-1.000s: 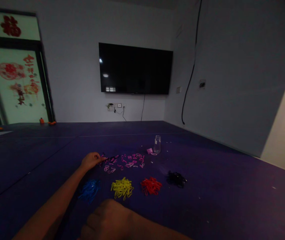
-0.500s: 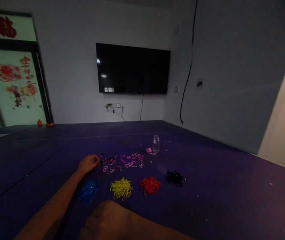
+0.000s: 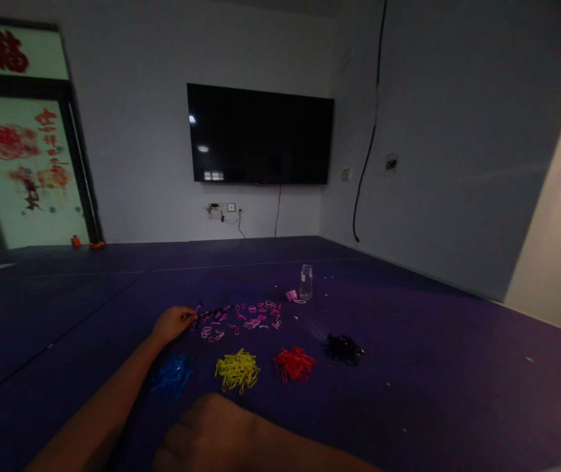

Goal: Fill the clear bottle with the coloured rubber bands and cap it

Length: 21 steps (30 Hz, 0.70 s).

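Observation:
My left hand (image 3: 176, 324) reaches to the left end of a loose spread of pink and black rubber bands (image 3: 253, 322). Its thumb and fingertips are pinched together among the dark bands; whether one is between them is too small to tell. Close to me, my right hand (image 3: 206, 429) is curled in a fist with its back to the camera, so anything inside is hidden. In front of it lie a blue pile of rubber bands (image 3: 174, 375), a yellow pile (image 3: 237, 370), a red pile (image 3: 294, 364) and a black pile (image 3: 343, 349).
A clear bottle (image 3: 306, 283) stands upright behind the spread bands, with a small pink packet (image 3: 291, 295) beside it. Tiny white scraps dot the purple tabletop (image 3: 437, 367). A television (image 3: 263, 134) hangs on the far wall; a black cable (image 3: 367, 160) dangles at the right.
The view has shifted very slightly. My left hand stays at the left end of the spread bands with its fingers moved a little; my right hand keeps its place.

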Motion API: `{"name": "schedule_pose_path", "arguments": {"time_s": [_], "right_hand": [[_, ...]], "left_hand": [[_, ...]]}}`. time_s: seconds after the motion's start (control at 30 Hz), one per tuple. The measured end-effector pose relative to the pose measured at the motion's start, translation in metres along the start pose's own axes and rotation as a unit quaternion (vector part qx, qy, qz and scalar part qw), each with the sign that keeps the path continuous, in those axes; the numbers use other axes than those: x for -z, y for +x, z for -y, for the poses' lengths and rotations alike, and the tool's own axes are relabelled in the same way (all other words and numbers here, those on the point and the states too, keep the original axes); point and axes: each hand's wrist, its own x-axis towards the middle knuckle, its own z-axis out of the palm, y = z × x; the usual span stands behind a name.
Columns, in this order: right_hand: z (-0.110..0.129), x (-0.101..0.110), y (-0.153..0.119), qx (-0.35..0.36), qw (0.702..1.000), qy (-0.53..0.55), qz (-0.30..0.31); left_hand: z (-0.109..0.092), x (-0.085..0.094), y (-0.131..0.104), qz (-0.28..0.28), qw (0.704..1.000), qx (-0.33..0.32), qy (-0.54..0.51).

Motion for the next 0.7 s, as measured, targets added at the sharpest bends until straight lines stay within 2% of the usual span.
{"name": "schedule_pose_path", "arguments": {"time_s": [0.17,0.4,0.7], "right_hand": [[-0.001,-0.005,-0.001,0.02,1.0,-0.003,-0.009],[-0.002,0.007,0.002,0.016,0.999,0.013,0.03],[-0.001,-0.008,-0.004,0.009,1.0,0.012,0.006]], "left_hand": [[-0.008,0.001,-0.003,-0.003,0.999,0.0,0.042],[-0.014,0.0,-0.005,-0.004,0.997,0.004,0.072],[-0.014,0.0,-0.002,0.007,0.997,-0.004,0.075]]}}
